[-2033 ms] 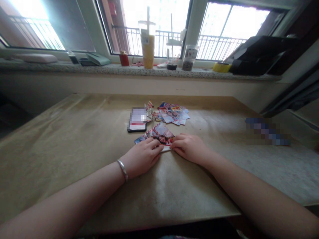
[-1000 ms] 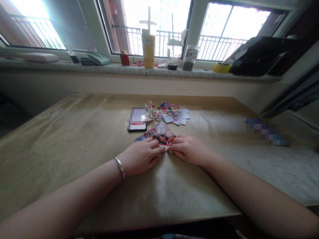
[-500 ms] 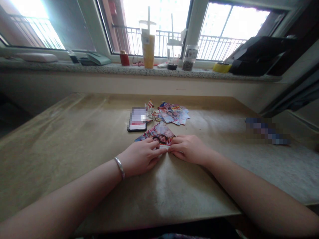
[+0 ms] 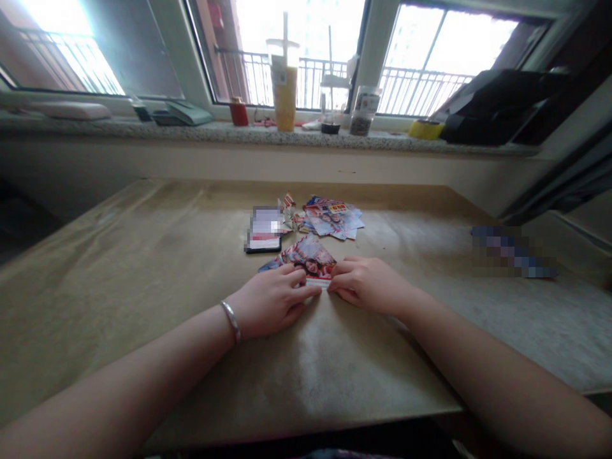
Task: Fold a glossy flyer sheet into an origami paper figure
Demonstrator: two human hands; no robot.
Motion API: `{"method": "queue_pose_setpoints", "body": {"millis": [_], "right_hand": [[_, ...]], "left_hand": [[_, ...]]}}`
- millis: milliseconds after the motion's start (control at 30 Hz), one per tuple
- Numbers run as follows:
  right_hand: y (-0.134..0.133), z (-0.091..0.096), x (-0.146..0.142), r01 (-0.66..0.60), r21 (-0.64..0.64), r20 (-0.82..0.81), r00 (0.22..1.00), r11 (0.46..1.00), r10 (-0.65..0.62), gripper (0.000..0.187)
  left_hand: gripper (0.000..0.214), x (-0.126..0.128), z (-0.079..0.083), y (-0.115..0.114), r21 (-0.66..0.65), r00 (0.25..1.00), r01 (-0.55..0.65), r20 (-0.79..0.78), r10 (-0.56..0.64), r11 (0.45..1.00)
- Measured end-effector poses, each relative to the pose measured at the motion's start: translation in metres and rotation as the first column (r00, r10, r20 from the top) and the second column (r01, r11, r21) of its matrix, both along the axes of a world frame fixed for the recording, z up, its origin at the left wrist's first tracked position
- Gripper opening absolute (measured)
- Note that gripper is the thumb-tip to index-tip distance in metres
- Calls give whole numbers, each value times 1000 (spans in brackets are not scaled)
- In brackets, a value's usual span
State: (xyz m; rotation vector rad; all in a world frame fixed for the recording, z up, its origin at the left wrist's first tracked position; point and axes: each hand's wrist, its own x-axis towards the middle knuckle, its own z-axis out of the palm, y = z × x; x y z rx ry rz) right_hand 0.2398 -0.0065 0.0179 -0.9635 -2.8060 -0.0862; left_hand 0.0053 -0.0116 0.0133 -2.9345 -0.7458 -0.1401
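Note:
A colourful printed sheet of paper lies on the tan table in front of me. My left hand, with a silver bracelet at the wrist, presses its curled fingers on the sheet's near edge. My right hand pinches the same edge from the right, fingertips nearly touching the left hand's. Both hands hold the paper down against the table.
A phone lies just beyond the sheet, with a pile of more printed papers to its right. A blurred object sits at the right. The windowsill carries a tall drink cup, jars and a black bag.
Both hands have shifted only slightly along the paper's near edge, the fingertips drawing a little closer together. Nothing else has moved.

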Motion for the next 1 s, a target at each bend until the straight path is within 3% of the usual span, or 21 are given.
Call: {"method": "queue_pose_setpoints", "body": {"millis": [1000], "right_hand": [[-2,20,17,250,-61,211,949,966,-232,21]], "left_hand": [[32,-1,-2,1,49,1000,4,7,-4,999]]}}
